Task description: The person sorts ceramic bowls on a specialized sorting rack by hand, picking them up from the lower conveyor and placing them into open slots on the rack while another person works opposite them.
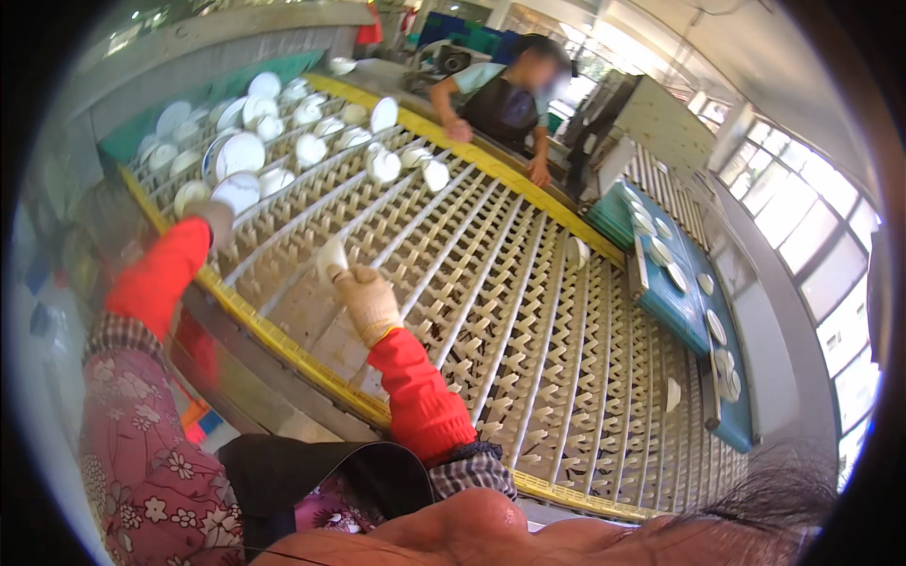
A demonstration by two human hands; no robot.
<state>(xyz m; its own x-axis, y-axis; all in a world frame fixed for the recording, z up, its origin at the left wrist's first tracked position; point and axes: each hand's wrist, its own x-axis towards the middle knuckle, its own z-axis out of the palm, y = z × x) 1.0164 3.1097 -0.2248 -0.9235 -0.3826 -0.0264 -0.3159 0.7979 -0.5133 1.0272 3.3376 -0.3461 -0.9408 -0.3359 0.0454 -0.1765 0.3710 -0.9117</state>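
Observation:
My right hand (368,300), in a cream work glove and red sleeve, is closed on the edge of a small white bowl (330,255), held tilted just over the pegged conveyor rack (491,264). At the rack's near-left edge is my left hand (215,223) in a dark glove. It lies right beside a cream bowl (192,196) and a white plate (238,192); its fingers are blurred and partly hidden. Beyond it, many white bowls and plates (242,156) lie tumbled together at the rack's left end.
A yellow rail (274,330) edges the rack. Across it stands a person in a dark apron (505,108), hands near the far rail. On the right, a blue-green belt (694,292) carries several white dishes (661,251). Single bowls (672,394) sit among the pegs.

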